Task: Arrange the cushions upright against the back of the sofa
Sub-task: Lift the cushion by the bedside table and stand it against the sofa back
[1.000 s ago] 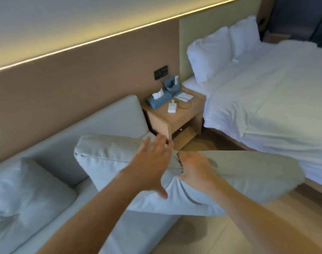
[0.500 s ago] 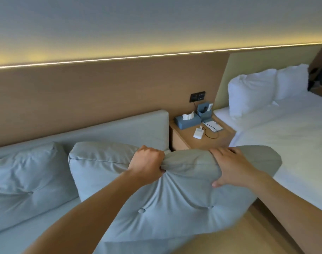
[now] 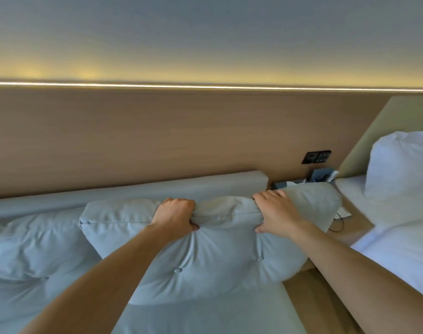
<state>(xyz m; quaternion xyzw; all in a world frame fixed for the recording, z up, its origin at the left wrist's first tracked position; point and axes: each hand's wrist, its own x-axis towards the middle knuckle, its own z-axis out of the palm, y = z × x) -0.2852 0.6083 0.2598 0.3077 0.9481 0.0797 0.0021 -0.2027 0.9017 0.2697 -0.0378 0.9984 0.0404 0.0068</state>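
A large pale grey buttoned cushion (image 3: 217, 261) stands nearly upright on the sofa seat (image 3: 205, 319), its top edge near the sofa back (image 3: 181, 186). My left hand (image 3: 175, 216) is closed on a fold of the cushion's top edge. My right hand (image 3: 275, 214) grips the same edge further right, fingers over the top. The cushion's right end hangs past the sofa's end. A second grey cushion (image 3: 34, 247) leans against the sofa back at the left.
A wooden bedside table (image 3: 350, 227) with a tissue box (image 3: 281, 184), a holder and a cable stands right of the sofa. A bed with white pillow (image 3: 403, 165) and sheets fills the right. A wood wall panel with a socket plate (image 3: 316, 156) runs behind.
Both hands took hold of the cushion's top edge and brought it from lying across the sofa's end to standing upright, closer to the sofa back. The view swung left.
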